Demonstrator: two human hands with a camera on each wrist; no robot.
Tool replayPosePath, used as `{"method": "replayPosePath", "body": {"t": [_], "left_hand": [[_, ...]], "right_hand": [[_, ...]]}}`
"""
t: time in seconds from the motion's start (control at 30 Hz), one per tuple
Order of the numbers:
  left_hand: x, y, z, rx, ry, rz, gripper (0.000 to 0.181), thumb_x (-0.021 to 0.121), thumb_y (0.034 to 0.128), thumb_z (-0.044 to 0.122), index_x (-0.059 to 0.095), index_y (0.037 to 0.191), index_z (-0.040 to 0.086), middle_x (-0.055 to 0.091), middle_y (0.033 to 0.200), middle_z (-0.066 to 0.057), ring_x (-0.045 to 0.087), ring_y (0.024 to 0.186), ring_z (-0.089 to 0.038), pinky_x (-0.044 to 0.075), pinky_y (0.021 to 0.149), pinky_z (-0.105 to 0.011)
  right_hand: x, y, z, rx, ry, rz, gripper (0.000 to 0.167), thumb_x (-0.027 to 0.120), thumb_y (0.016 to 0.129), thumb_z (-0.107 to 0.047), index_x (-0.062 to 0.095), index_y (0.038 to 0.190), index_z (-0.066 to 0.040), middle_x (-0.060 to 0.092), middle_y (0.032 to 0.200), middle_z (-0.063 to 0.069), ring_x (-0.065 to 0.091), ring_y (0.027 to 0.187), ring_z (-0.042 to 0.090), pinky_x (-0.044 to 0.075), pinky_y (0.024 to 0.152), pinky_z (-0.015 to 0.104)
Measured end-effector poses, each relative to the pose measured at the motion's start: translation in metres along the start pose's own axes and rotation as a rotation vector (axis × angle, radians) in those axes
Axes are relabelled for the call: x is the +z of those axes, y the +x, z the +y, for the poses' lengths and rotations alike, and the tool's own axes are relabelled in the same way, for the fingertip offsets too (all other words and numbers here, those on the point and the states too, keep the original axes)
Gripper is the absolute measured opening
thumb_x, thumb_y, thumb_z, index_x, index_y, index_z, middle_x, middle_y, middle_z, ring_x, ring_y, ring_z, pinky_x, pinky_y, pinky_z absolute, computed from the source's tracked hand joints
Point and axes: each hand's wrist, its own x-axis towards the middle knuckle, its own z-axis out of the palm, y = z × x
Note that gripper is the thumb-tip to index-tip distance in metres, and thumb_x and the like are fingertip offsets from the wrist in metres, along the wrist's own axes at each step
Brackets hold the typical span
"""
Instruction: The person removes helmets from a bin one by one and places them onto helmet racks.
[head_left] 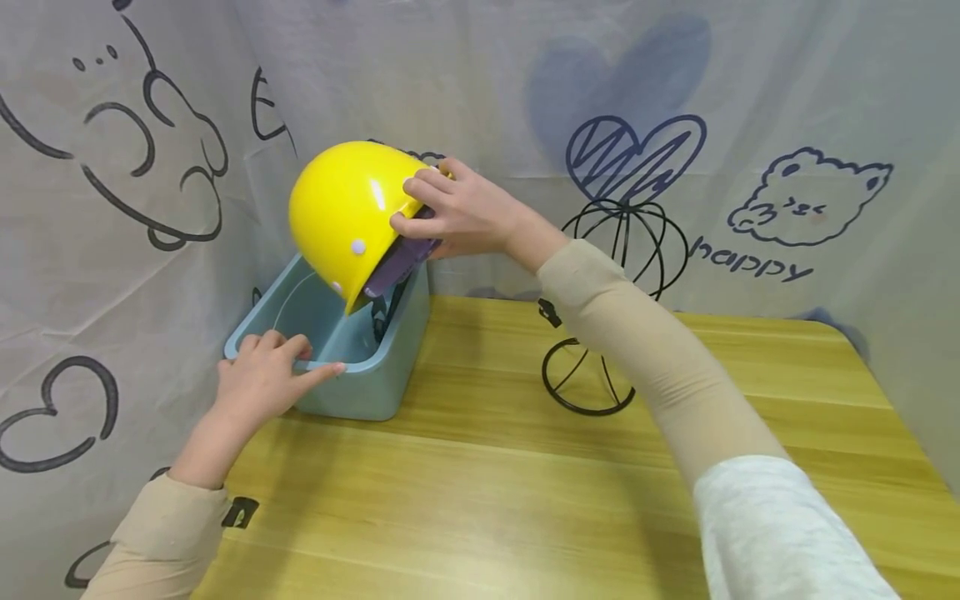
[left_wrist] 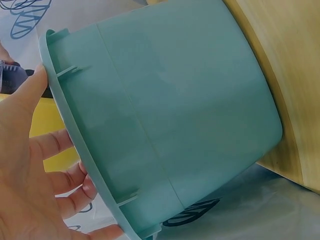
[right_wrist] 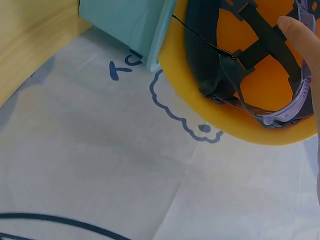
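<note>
The yellow helmet (head_left: 348,208) is held tilted over the blue bin (head_left: 352,396), the right hand (head_left: 468,212) gripping its brim, thumb inside. A firm pinch there would serve best, with the dark strap (head_left: 379,318) kept from snagging on the rim; the left hand (head_left: 258,375), fingers hooked over that rim, should steady the bin. The bin stands on a wood-grain table (head_left: 525,500), a black wire stand (head_left: 626,208) to its right; pale cloth (head_left: 465,75) with line drawings hangs behind.
</note>
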Motion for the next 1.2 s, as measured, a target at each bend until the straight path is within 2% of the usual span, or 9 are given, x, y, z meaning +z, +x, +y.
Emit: {"method": "replayPosePath", "body": {"t": [0.27,0.47,0.93,1.2], "left_hand": [[0.001,0.001,0.002,0.000,-0.011,-0.002,0.082,0.042,0.0792,0.085,0.060,0.112,0.012,0.051,0.120,-0.021,0.039,0.110,-0.044,0.031,0.082,-0.077],[0.002,0.003,0.003,0.005,-0.008,0.000,0.083,0.041,0.0791,0.086,0.060,0.112,0.012,0.051,0.119,-0.021,0.039,0.109,-0.044,0.032,0.081,-0.076],[0.003,0.004,0.002,0.007,-0.015,0.025,0.081,0.041,0.0792,0.086,0.059,0.110,0.013,0.052,0.117,-0.020,0.040,0.109,-0.044,0.034,0.079,-0.075],[0.004,0.003,0.002,0.007,-0.020,0.015,0.081,0.041,0.0795,0.085,0.059,0.111,0.013,0.051,0.117,-0.020,0.040,0.110,-0.044,0.033,0.081,-0.076]], "right_hand": [[-0.013,-0.003,0.014,-0.007,-0.045,-0.010,0.048,0.060,0.089,-0.050,0.035,0.124,-0.028,0.053,0.110,0.015,0.053,0.102,0.031,0.049,0.076,0.046],[-0.024,-0.008,0.024,-0.016,-0.070,-0.027,0.049,0.059,0.089,-0.054,0.036,0.123,-0.028,0.052,0.109,0.015,0.052,0.102,0.031,0.048,0.077,0.046],[-0.053,-0.025,0.047,-0.066,-0.126,-0.038,0.045,0.061,0.091,-0.050,0.039,0.118,-0.023,0.051,0.105,0.015,0.051,0.096,0.031,0.045,0.073,0.044],[-0.068,-0.029,0.055,-0.078,-0.158,-0.077,0.053,0.067,0.086,-0.049,0.037,0.122,-0.023,0.050,0.108,0.015,0.051,0.099,0.031,0.046,0.073,0.044]]}}
